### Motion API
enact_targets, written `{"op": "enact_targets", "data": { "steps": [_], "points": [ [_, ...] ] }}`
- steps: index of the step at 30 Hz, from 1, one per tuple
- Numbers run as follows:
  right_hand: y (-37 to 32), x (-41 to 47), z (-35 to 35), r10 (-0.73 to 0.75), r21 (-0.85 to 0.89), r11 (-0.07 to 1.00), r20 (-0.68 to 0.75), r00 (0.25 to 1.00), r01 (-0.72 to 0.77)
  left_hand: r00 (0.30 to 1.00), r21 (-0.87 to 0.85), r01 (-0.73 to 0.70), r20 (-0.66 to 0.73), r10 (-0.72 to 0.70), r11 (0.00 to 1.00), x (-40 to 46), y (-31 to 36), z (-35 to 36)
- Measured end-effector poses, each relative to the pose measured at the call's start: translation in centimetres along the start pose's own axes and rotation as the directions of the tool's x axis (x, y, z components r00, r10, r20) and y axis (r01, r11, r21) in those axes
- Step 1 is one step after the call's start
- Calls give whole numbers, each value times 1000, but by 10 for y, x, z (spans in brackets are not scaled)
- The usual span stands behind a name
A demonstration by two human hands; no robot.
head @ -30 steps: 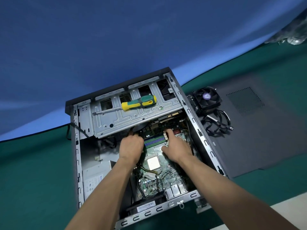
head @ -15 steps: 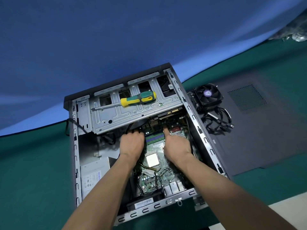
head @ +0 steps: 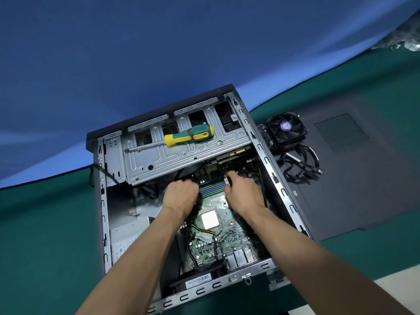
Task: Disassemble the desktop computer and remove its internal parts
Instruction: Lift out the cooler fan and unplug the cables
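Head view — left hand (head: 180, 194), right hand (head: 242, 192) — knuckles-up

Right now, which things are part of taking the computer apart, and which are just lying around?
Part of the job:
- left hand and right hand, at the two ends of the memory slots
- motherboard
- computer case

Just lying about:
- screwdriver, resting on the drive cage
- cooler fan and loose cables, on the side panel

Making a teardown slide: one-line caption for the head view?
Both hands work the memory slots inside the open case, screwdriver resting above.
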State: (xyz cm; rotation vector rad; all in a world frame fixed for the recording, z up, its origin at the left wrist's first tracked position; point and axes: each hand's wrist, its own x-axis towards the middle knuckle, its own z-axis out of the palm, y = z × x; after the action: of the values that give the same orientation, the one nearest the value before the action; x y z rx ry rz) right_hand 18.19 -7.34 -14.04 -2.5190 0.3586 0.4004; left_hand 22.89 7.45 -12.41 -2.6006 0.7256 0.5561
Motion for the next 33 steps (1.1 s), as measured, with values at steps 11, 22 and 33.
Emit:
{"op": "enact_targets", "data": {
  "steps": [11, 22, 33],
  "points": [
    [-11, 22, 3, -123, -320, 941, -32, 992, 106, 943, -271, 325, 14, -333, 906, -34, 35, 30],
    [-6, 26, 8, 21, -145, 989, -52, 998, -28, 919, -177, 370, 212, -332, 912, -40, 35, 28],
    [1, 25, 4, 295, 525, 802, 66, 953, -284, 919, -289, 385, 36, -391, 877, -34, 33, 29]
  ]
}}
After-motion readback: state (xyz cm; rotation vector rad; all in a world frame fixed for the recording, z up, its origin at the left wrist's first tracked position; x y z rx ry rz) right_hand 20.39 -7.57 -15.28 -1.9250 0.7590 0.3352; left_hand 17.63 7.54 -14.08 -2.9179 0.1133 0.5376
